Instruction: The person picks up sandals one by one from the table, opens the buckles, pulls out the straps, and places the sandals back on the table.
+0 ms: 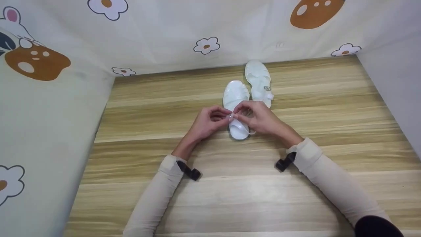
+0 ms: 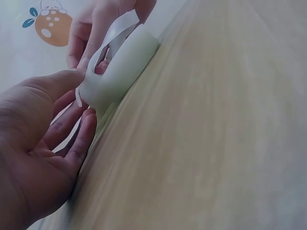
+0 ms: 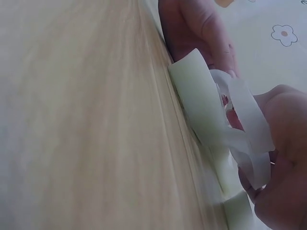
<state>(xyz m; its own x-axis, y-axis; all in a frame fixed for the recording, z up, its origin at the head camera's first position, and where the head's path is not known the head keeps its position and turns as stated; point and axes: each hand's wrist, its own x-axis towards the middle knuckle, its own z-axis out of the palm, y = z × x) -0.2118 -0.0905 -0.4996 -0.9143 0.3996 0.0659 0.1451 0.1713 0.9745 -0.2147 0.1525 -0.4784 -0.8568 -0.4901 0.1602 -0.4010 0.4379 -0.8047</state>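
nearest, two cream sleeves come in from the near edge over the wooden worktop point(image 1: 230, 191), each with a black band at the wrist. the left hand point(image 1: 208, 122) and the right hand point(image 1: 260, 118) meet above the heel end of the near white sandal point(image 1: 235, 98), which lies flat on the worktop a little right of centre, toe pointing far. the left grip is closed on the thin strap point(image 2: 76, 98) at the sandal's left side, thumb and forefinger pinching it, the other fingers loosely curled beneath. the right grip is closed too, its fingertips pinching the wider ankle strap point(image 3: 249, 120) where it loops over the heel; the two hands' fingertips are just beside each other, nearly touching at a small buckle that is too tiny to make out clearly. the sandal's sole stays down on the wood.

farther off, just right of the first, the second white sandal point(image 1: 259, 80) lies alone, its toe close to the far wall. a pale cloth backdrop point(image 1: 164, 36) printed with flowers and brown shapes rises behind and on the left.
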